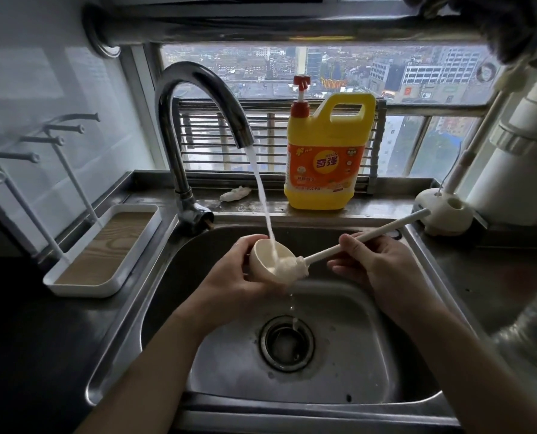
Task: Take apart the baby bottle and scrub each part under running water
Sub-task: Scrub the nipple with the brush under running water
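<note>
My left hand [229, 283] grips a cream, cup-shaped bottle cap [262, 261] over the steel sink [154, 296], its opening facing up and right. Water [262, 195] pours from the curved faucet [195, 98] straight into the cap. My right hand [376, 264] holds the long white handle of a bottle brush [364, 238]. The brush's sponge head [290, 267] rests at the rim of the cap, wet from the stream. Other bottle parts are not in sight.
A yellow dish-soap jug [326, 155] stands on the ledge behind the sink. A white drying rack with pegs [101, 249] sits at the left. A white brush stand [444, 211] is at the right. The drain [287, 343] lies below my hands.
</note>
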